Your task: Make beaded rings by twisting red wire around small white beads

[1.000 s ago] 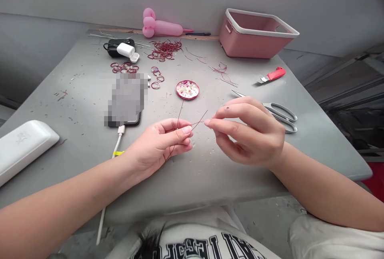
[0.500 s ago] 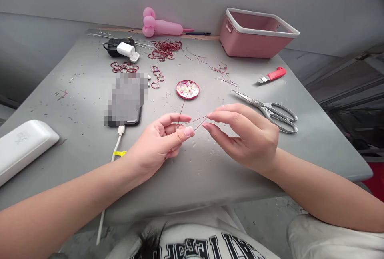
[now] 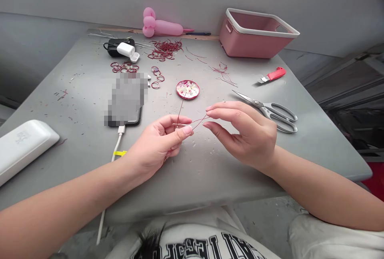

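Note:
My left hand (image 3: 168, 141) is closed, with thumb and fingers pinched on a thin dark red cord (image 3: 180, 111). One strand rises from the pinch toward the round dish of beads (image 3: 188, 90); a tiny pale bead seems to sit by the fingers. Two other strands cross in the gap between my hands. My right hand (image 3: 244, 135) is at their far end, thumb and index fingertip apart, with the strands reaching in between them. Whether those fingers touch the cord is too fine to tell.
Scissors (image 3: 265, 111) and a red-handled utility knife (image 3: 272, 75) lie on the right. A pink bin (image 3: 255, 43) stands behind. Left are a phone (image 3: 127, 101) on a white cable (image 3: 115, 147), red cord rings (image 3: 124, 67) and a white case (image 3: 27, 149). Cut cords (image 3: 166, 49) lie farther back.
My right hand has shifted slightly up, and its thumb and index fingertip are a little farther apart. The strands between my hands now cross near its fingertips. My left hand has barely moved.

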Motion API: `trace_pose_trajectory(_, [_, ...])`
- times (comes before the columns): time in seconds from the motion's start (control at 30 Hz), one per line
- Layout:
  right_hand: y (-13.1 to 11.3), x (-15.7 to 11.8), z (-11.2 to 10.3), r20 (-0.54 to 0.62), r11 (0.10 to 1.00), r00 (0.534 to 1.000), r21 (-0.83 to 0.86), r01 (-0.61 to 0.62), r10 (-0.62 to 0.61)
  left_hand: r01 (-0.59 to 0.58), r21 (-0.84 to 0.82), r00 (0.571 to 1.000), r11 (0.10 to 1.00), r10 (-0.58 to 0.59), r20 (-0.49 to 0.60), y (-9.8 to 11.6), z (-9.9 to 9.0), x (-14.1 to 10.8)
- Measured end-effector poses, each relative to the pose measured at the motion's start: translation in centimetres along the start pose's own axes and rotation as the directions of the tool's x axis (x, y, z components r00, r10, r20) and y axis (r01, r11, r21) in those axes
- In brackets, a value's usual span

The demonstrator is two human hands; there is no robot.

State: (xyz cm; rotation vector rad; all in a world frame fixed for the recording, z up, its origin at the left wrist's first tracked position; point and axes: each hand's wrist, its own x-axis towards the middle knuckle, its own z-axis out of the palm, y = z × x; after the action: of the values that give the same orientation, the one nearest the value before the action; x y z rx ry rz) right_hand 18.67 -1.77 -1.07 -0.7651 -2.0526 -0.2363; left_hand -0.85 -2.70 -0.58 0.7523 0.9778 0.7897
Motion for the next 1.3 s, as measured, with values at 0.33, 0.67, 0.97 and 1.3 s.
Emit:
trace_pose_trajectory(0.33, [-0.2,-0.1,-0.2,0.018,0.999,1.0,-0.054,-0.004,0.005,0.023,0.06,1.0,0.998,-0.023,0.006,0.1,-0.2,-0.2])
trace_pose_trajectory(0.67, [-1.0,-0.4,0.1,0.098,0.999,0.995,0.032,0.009,-0.012,-0.005,0.076,0.999,0.997,0.007,-0.034,-0.2,-0.1,0.0])
trace_pose_trajectory(0.97, [-0.2,-0.4,-0.2,0.084,0.976,0.984,0.164,0.142,-0.157,0.001,0.127,1.0,0.992,0.001,-0.013,0.0,0.0,-0.2])
trace_pose_trajectory(1.3, [1.5,0.2,-0.4,-0.008,0.945,0.946,-0.053,0.324,-0.324,0.071,0.147,0.992,0.987,-0.085,0.089,0.2,-0.2,-0.3])
